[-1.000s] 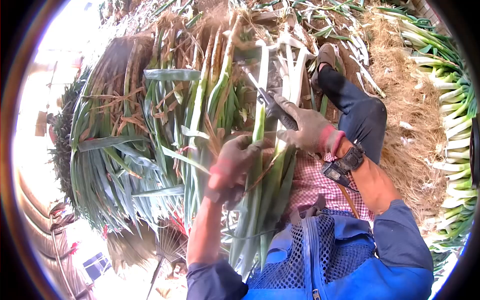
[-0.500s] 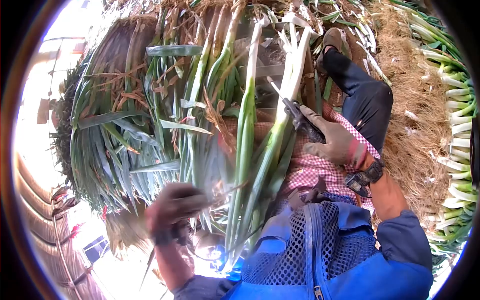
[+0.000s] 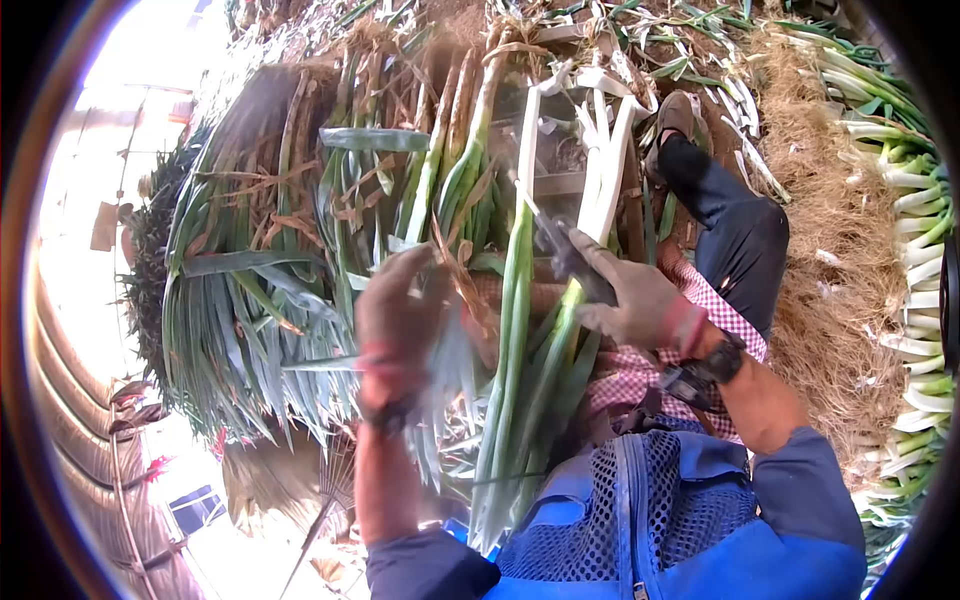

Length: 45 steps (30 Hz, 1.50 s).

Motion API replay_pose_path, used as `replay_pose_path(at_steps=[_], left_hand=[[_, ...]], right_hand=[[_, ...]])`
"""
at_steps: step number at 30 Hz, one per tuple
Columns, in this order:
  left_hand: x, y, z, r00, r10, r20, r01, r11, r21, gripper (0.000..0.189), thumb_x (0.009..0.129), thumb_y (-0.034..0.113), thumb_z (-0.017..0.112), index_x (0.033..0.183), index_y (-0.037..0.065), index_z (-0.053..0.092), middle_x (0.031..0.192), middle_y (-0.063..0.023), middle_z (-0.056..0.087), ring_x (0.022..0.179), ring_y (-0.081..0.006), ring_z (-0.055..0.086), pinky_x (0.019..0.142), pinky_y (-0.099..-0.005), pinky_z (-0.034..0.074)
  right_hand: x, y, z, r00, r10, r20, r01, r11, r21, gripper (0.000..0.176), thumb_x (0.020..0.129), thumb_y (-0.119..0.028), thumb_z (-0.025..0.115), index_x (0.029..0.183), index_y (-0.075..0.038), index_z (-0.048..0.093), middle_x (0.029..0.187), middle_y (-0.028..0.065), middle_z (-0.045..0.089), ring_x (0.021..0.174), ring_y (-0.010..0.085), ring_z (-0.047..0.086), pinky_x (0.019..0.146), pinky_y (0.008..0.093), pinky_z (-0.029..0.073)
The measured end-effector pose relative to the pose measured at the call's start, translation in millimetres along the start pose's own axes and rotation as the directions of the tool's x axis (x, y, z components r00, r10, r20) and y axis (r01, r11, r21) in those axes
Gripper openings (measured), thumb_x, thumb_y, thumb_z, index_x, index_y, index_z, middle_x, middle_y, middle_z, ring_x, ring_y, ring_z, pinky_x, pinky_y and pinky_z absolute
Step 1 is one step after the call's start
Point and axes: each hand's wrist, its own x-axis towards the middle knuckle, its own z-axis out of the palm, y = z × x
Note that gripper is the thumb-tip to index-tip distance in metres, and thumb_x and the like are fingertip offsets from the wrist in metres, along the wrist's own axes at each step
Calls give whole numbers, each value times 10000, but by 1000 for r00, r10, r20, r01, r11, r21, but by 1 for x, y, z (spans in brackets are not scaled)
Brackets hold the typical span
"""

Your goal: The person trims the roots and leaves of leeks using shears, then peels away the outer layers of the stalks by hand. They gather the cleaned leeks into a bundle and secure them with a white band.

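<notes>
My gloved right hand (image 3: 640, 300) is wrapped round a black air blow gun (image 3: 578, 262) with a thin pale nozzle pointing up and left. The nozzle tip overlaps a long leek (image 3: 518, 250) with a white stem and green leaves. Beside it lie more leeks with peeled white stems (image 3: 608, 170), their leaves running down toward my lap. My gloved left hand (image 3: 400, 310) is blurred by motion, left of these leeks and close to a dry brown leaf (image 3: 462, 285). Its fingers are smeared.
A thick heap of unpeeled leeks (image 3: 250, 320) with dry outer leaves fills the left. On the right, a row of leeks with white stems (image 3: 920, 290) lies alongside a mass of pale fibrous roots (image 3: 815, 290). My bent leg (image 3: 735, 200) stretches between. Peeled scraps (image 3: 735, 110) litter the ground.
My left hand has moved up and right, toward the leeks in front of me. My right hand has shifted slightly left and down with the blow gun, its nozzle now over the left leek.
</notes>
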Motion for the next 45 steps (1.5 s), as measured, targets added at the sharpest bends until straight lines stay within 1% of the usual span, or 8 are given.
replay_pose_path(at_steps=[5, 6, 9, 13, 29, 31, 40, 45], left_hand=[[59, 0, 80, 983, -66, 169, 29, 977, 209, 177, 979, 226, 709, 1047, 77, 777, 975, -160, 778, 919, -387, 743, 840, -475, 587], [63, -7, 86, 983, -62, 171, 25, 978, 209, 177, 979, 226, 709, 1047, 77, 777, 975, -160, 778, 919, -387, 743, 840, -475, 587], [71, -30, 101, 998, -9, 67, -21, 899, 438, 186, 994, 265, 654, 991, 113, 761, 949, -120, 772, 886, -395, 727, 810, -518, 562], [81, -37, 105, 992, -100, 82, 41, 847, 530, 174, 972, 285, 664, 990, 143, 763, 995, -86, 774, 955, -342, 732, 885, -491, 534], [145, -37, 158, 980, -150, 131, 13, 704, 710, 325, 831, 391, 808, 1002, 117, 776, 1035, -127, 777, 1001, -347, 738, 887, -473, 547], [151, -26, 154, 908, -363, 208, 126, 712, 691, 168, 927, 191, 658, 1023, 114, 771, 986, -110, 790, 965, -318, 754, 909, -442, 529], [157, -9, 139, 819, -479, 316, 150, 711, 687, 157, 914, 202, 661, 871, 150, 802, 836, -139, 801, 786, -327, 789, 723, -423, 603], [169, -4, 80, 771, -412, 486, 141, 854, 500, 405, 748, 410, 881, 919, 52, 798, 902, -165, 796, 833, -320, 779, 761, -431, 615]], right_hand=[[43, -13, 7, 997, -81, -15, 79, 991, -112, 982, 965, -436, 711, 1722, -61, 210, 1107, 297, 745, 989, 441, 745, 936, 472, 553], [50, -27, -8, 979, 160, 123, -162, 987, 0, 978, 971, -427, 754, 1724, -81, 233, 1274, 314, 713, 1116, 455, 725, 1018, 461, 537], [74, -33, -18, 969, 213, 128, -213, 977, -10, 985, 967, -417, 752, 1727, -85, 220, 1246, 307, 724, 1118, 445, 724, 1013, 460, 540], [106, -20, -14, 982, 184, 39, -177, 975, -134, 940, 977, -391, 695, 1729, -93, 216, 1083, 257, 759, 982, 400, 757, 907, 466, 572], [264, 16, -98, 931, 229, -286, -282, 946, -162, 844, 959, -337, 703, 1686, -91, 351, 1351, 292, 699, 1254, 426, 681, 1100, 463, 507], [263, 21, -101, 937, 193, -292, -251, 952, -174, 852, 957, -343, 712, 1688, -95, 350, 1347, 289, 702, 1250, 425, 683, 1093, 459, 509], [178, 11, -72, 943, 317, -99, -315, 948, 34, 872, 982, -317, 710, 1722, -142, 284, 1219, 179, 759, 1029, 285, 753, 909, 407, 596], [98, 23, -19, 997, 59, 57, -58, 998, -9, 940, 984, -375, 713, 1744, -154, 207, 1182, 181, 760, 1007, 314, 756, 891, 423, 586]])
